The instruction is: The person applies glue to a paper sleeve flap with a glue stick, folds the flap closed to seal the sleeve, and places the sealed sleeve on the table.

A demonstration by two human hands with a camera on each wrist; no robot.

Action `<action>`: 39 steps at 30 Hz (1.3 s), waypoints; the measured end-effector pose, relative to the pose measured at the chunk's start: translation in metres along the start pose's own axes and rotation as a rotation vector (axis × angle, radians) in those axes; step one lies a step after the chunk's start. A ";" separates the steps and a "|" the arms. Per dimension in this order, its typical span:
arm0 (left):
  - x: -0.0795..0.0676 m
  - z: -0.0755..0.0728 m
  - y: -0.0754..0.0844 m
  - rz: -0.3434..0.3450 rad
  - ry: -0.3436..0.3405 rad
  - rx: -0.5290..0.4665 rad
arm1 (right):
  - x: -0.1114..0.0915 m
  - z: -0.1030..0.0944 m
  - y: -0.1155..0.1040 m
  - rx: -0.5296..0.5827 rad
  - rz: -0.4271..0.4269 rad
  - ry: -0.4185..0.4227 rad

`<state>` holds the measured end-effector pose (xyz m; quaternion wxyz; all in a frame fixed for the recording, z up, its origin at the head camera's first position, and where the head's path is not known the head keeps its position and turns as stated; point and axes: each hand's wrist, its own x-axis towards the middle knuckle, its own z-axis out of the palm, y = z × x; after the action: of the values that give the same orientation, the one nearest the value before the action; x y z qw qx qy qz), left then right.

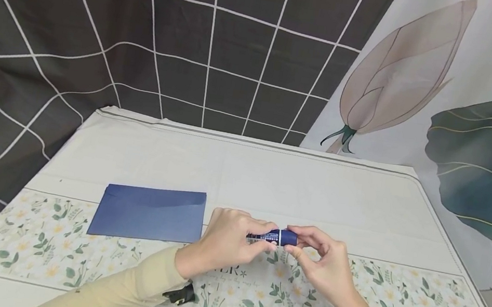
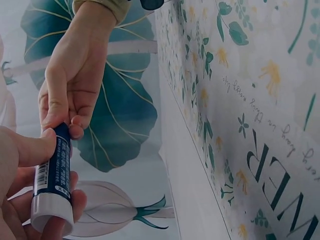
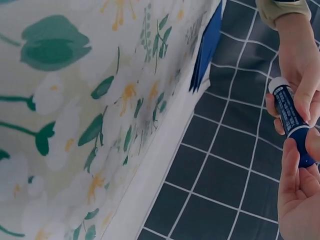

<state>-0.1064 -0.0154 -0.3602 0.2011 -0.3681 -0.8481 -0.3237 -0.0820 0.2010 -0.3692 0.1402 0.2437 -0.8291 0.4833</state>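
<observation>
Both hands hold a glue stick (image 1: 269,235) with a dark blue printed label, lying sideways above the table. My left hand (image 1: 227,235) grips its body between thumb and fingers. The thumb and fingers of my right hand (image 1: 325,259) pinch the blue cap (image 1: 289,238) at the right end. A pale band shows between cap and body. The left wrist view shows the white base (image 2: 50,212) of the glue stick, partly covered by the left fingers. To the left of my left hand lies a flat blue envelope (image 1: 148,213).
A pale tablecloth (image 1: 247,175) with a printed flower band covers the table. Behind it hangs a dark curtain (image 1: 236,52) with a white grid. At the right hangs a white cloth with a large bud (image 1: 399,70) and green leaves.
</observation>
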 end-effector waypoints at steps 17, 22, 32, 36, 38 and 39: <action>-0.003 0.018 0.002 -0.117 -0.143 -0.136 | 0.000 -0.017 0.005 -0.136 0.010 -0.044; -0.001 0.015 0.001 -0.148 -0.260 -0.081 | 0.008 -0.032 0.009 -0.204 0.010 0.008; -0.013 0.010 -0.015 -0.127 -0.196 0.144 | 0.006 -0.079 0.046 -0.667 -0.005 0.028; -0.016 0.007 -0.022 -0.107 -0.171 0.232 | -0.002 -0.085 0.058 -0.728 0.010 0.056; -0.017 0.007 -0.026 -0.086 -0.153 0.281 | -0.004 -0.086 0.062 -0.752 0.004 0.076; -0.017 0.008 -0.028 -0.070 -0.141 0.308 | -0.005 -0.086 0.063 -0.768 -0.004 0.084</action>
<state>-0.1170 -0.0329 -0.3869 0.1838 -0.3249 -0.9120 -0.1702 -0.1119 0.3035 -0.3754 0.2561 0.1548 -0.9428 0.1471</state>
